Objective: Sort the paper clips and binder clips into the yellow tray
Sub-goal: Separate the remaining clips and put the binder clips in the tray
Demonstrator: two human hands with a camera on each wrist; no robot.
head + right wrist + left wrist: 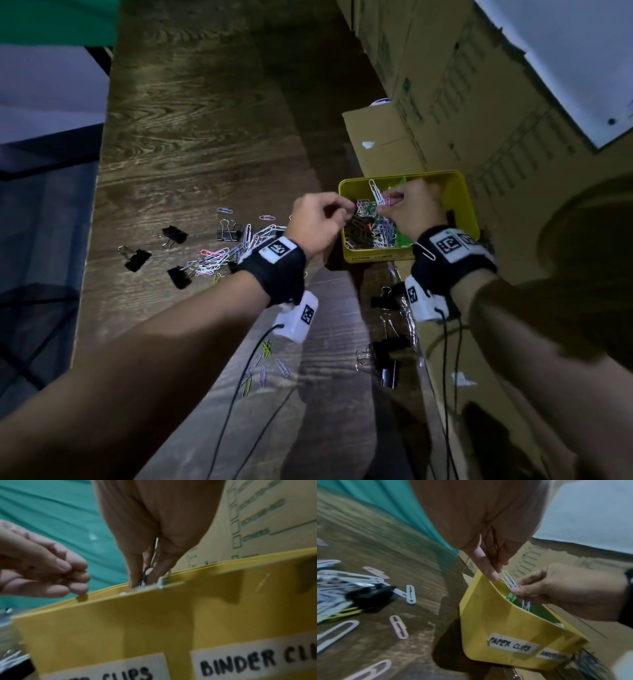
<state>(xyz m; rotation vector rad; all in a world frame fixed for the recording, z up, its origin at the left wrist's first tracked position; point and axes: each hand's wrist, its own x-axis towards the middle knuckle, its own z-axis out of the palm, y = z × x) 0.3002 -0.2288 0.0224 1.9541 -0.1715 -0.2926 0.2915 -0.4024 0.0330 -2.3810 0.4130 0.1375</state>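
The yellow tray (459, 198) stands at the table's right, its front wall (120, 622) labelled "PAPER CLIPS" and "BINDER CLI…". Several coloured paper clips (368, 228) fill its left compartment. My right hand (385, 202) pinches a white paper clip (376, 193) upright over that compartment; the same clip (509, 580) shows in the left wrist view. My left hand (347, 209) hovers at the tray's left rim with thumb and fingertips (494, 573) curled together, and I see nothing in them. Loose paper clips (233, 250) and black binder clips (137, 258) lie left of the tray.
More black binder clips (387, 356) and a few paper clips (265, 349) lie near the front, under my wrists. Cardboard boxes (462, 102) wall off the right side behind the tray. The wooden table (188, 137) ends at its left edge. A clip (424, 251) hangs on my right wristband.
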